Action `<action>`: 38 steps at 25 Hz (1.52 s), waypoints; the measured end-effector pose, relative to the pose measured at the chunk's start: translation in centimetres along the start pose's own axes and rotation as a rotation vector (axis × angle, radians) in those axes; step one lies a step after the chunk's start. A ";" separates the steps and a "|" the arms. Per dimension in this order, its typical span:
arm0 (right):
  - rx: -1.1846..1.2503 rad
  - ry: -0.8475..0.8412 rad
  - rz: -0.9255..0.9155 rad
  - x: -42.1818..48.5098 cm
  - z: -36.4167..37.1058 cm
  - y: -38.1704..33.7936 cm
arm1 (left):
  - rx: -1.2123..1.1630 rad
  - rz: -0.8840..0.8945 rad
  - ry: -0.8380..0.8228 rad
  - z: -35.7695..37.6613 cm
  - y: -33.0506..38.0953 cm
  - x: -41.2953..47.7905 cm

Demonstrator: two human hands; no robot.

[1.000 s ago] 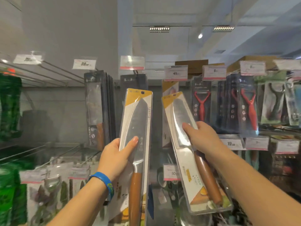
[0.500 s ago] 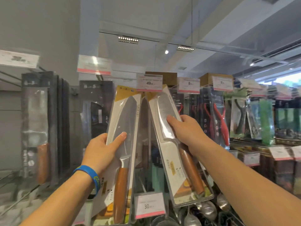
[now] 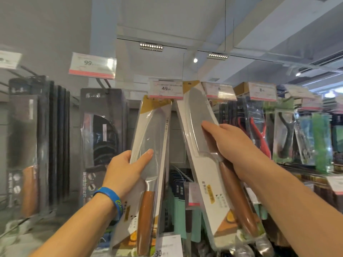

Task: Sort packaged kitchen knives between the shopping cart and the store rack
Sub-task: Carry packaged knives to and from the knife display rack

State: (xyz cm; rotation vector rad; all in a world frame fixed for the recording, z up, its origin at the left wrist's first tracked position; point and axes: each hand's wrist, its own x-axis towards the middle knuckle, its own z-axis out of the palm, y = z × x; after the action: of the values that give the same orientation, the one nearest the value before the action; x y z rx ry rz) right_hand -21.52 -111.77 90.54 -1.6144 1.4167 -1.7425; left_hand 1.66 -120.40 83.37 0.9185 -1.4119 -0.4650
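I'm seeing a shop's kitchenware aisle through the head camera: a 99 price tag (image 3: pixel 92 65) and a 49 price tag (image 3: pixel 165 89) clipped above a rack (image 3: pixel 176 141) where dark boxed knives (image 3: pixel 104 138) and blister-packed red peelers (image 3: pixel 258 130) hang in rows, with strip lights (image 3: pixel 151 46) on the ceiling overhead.

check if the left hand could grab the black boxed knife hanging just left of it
Probably not yet: the left hand grips a packaged knife. The black boxed knife hangs beside it, with nothing between.
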 end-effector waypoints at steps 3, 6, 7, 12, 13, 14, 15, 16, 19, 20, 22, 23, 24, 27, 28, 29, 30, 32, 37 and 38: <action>-0.051 -0.052 -0.007 -0.4 -0.8 -0.1 | -0.006 0.003 0.013 -0.1 -0.6 -0.3; -0.103 -0.091 -0.007 -0.9 -1.6 -0.7 | 0.029 0.001 0.035 -0.4 -0.7 -0.6; -0.128 -0.101 -0.009 -1.2 -1.8 -0.7 | 0.044 0.000 0.049 -0.6 -0.7 -0.6; -0.068 0.022 -0.226 -1.6 -1.8 0.3 | 0.053 0.032 0.089 -1.0 -0.4 -0.9; -0.046 0.071 -0.257 -1.2 -1.9 0.2 | 0.059 0.054 0.099 -0.8 -0.1 -0.8; -0.046 0.097 -0.270 -0.8 -1.9 -0.1 | 0.082 0.078 0.113 -0.7 0.3 -0.5; -0.061 0.107 -0.276 -0.5 -1.9 -0.4 | 0.116 0.100 0.127 -0.5 0.7 -0.1; -0.076 0.114 -0.284 -0.1 -1.8 -0.5 | 0.154 0.116 0.139 -0.4 1.1 0.4; -0.095 0.140 -0.298 1.1 -1.4 -0.2 | 0.273 0.132 0.154 -0.2 2.1 2.1; -0.105 0.144 -0.301 1.3 -1.3 0.0 | 0.306 0.141 0.157 -0.2 2.1 2.4; -0.119 0.148 -0.305 1.5 -1.0 0.4 | 0.354 0.160 0.164 -0.4 1.7 2.5; -0.125 0.147 -0.304 1.5 -0.8 0.5 | 0.375 0.163 0.163 -0.5 1.5 2.5; -0.130 0.145 -0.302 1.5 -0.5 0.7 | 0.394 0.156 0.160 -0.6 1.2 2.5; -0.151 0.131 -0.300 1.5 0.1 1.6 | 0.413 0.087 0.150 -1.2 0.2 2.7; -0.159 0.125 -0.301 1.6 0.3 1.9 | 0.409 0.080 0.155 -1.5 -0.2 2.6; -0.161 0.121 -0.305 1.6 0.5 2.2 | 0.417 0.097 0.166 -1.7 -0.5 2.4; -0.159 0.121 -0.310 1.6 0.6 2.5 | 0.435 0.134 0.178 -1.8 -0.6 2.3; -0.147 0.128 -0.321 1.7 0.7 2.7 | 0.451 0.208 0.202 -1.6 -0.1 2.6; -0.148 0.095 -0.315 1.8 1.1 3.2 | 0.437 0.210 0.194 -1.0 1.4 3.8; -0.149 0.075 -0.315 1.7 1.1 3.5 | 0.439 0.192 0.187 -0.9 1.3 3.7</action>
State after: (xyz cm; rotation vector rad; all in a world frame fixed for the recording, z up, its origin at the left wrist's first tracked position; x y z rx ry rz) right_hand -22.17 -115.08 88.34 -1.9600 1.4168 -1.9238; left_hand 2.77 -122.22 86.77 1.1292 -1.4370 0.0811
